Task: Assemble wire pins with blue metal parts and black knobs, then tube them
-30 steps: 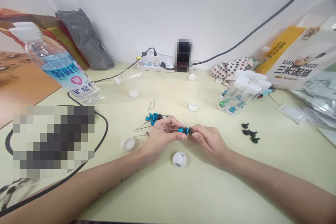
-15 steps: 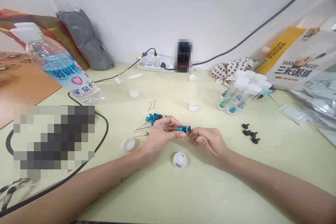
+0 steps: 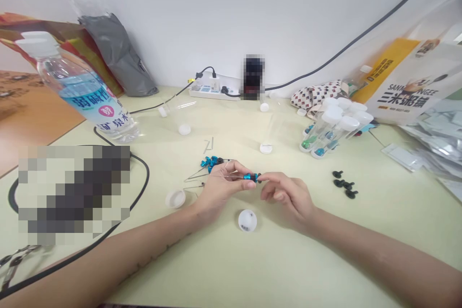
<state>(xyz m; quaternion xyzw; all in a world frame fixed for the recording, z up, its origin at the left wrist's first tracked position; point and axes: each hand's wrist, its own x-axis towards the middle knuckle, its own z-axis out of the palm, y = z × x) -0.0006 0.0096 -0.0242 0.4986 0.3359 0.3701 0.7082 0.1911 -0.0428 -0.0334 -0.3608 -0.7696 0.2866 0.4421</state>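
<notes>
My left hand (image 3: 222,187) pinches a thin metal pin that carries a small blue bead (image 3: 250,177) with a black cap at its tip. My right hand (image 3: 287,197) sits just to the right, its fingertips pinched at the black end of that bead. Both hands hover low over the pale yellow table (image 3: 325,260). A little pile of blue beads (image 3: 210,161) and some loose metal pins lie just behind my left hand. A white cap (image 3: 247,220) lies below the hands.
A tilted water bottle (image 3: 77,89) stands far left beside a black cable (image 3: 140,173). White-capped vials (image 3: 334,125) with coloured beads lean at the right. Black small parts (image 3: 344,185) lie right of my hand. More white caps (image 3: 175,198), a power strip (image 3: 212,87) and bags (image 3: 415,86) sit behind.
My right hand's grip has loosened to the fingertips at the black end of the bead. The left hand has stayed nearly still with the pin.
</notes>
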